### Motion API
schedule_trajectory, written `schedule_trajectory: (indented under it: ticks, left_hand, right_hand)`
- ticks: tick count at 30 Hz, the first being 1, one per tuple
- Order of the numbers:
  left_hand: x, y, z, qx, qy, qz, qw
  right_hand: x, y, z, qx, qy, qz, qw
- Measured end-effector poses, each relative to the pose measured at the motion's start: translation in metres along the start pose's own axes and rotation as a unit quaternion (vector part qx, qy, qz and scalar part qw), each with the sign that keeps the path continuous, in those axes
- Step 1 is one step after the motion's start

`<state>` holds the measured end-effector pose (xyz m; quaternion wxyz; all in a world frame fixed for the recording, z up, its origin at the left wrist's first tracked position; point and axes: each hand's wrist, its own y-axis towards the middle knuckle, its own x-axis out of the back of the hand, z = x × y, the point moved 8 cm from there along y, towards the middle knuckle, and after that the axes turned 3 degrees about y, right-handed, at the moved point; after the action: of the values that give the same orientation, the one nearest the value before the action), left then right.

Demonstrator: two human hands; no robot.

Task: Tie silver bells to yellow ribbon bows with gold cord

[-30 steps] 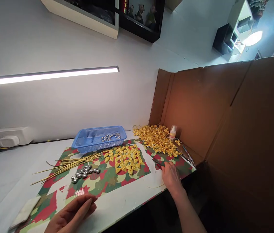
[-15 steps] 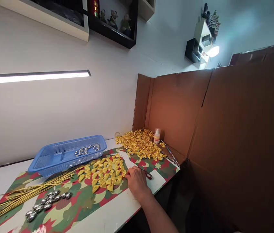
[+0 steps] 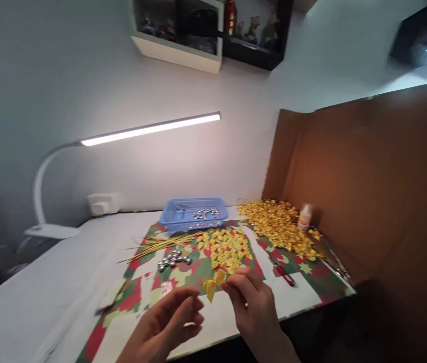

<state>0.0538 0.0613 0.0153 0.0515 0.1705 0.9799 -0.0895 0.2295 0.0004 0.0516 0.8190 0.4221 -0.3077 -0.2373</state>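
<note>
Both your wrists run toward the bottom edge, where the frame cuts off your forearms. At the upper right a dark box (image 3: 412, 38) is smeared by blur, and the shelves (image 3: 177, 53) at top centre are cropped. The pale item (image 3: 111, 298) at lower left is too blurred to name. Your right fingers hide the end of the bow (image 3: 210, 287) that they hold.

You have one basket (image 3: 171, 225) at centre, with small silver beads (image 3: 206, 214) in it, one bottle (image 3: 304, 217) and one red-handled tool (image 3: 285, 276) right of centre, and one lamp (image 3: 148, 132) at upper left. The silver balls (image 3: 173, 259), left of centre, number roughly a dozen; they overlap too much for a sure count. The yellow bows (image 3: 226, 247) at centre and the gold heap (image 3: 279, 227) to their right are too crowded to count, as are the wires (image 3: 158, 245).

Your right hand (image 3: 254, 305) pinches that one bow by its right end, low centre. Your left hand (image 3: 166, 320) is half curled, thumb and fingers parted, just left of the bow with a narrow gap between.
</note>
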Motion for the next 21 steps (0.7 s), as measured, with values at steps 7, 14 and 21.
schedule_trajectory:
  ticks: [7,14,21]
  left_hand:
    - [-0.013,-0.026,-0.013,-0.011,-0.016,0.031,0.999]
    - [-0.007,-0.031,-0.004,0.048,-0.033,0.047,0.997]
    - [-0.012,-0.028,0.011,0.109,-0.064,0.069,0.990]
  right_hand:
    - [-0.003,-0.010,0.039,0.044,0.076,0.023,0.996]
    - [-0.023,-0.023,0.019,-0.200,0.261,0.103,0.939]
    - [-0.058,-0.040,0.010,-0.407,0.430,0.245,0.768]
